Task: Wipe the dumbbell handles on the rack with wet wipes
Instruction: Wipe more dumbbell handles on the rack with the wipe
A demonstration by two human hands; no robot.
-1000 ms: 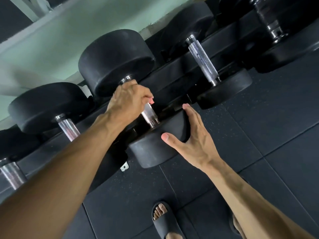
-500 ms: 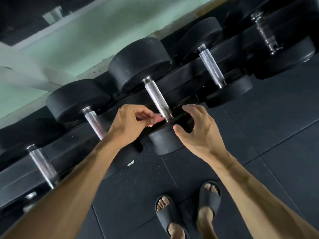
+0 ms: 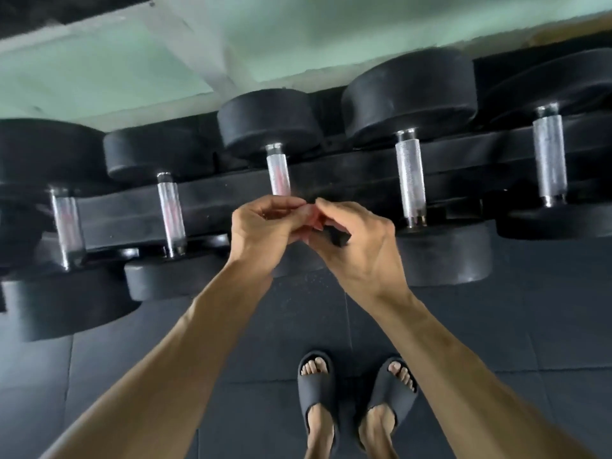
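The rack (image 3: 215, 203) runs across the middle of the frame with five dumbbell handles showing, and honestly I can't tell which ones are wiped already, so I'd guess most are left. Both hands meet mid-frame, off the bars: left hand (image 3: 265, 231) and right hand (image 3: 359, 245) pinch a small pinkish wipe (image 3: 309, 220) between their fingertips, probably refolding it.

Both hands meet in front of rack (image 3: 212, 202), fingertips touching. Left hand (image 3: 265, 231) and right hand (image 3: 356, 241) pinch small pinkish wipe (image 3: 309, 218) between them; wipe mostly hidden, blurred. Row of black dumbbells lies across rack, knurled steel handles facing camera. Middle dumbbell handle (image 3: 279, 170) just above hands, not touched. Neighbouring handle (image 3: 410, 177) to right. Below: dark rubber floor tiles (image 3: 516, 326), two feet in dark slides (image 3: 318, 380).
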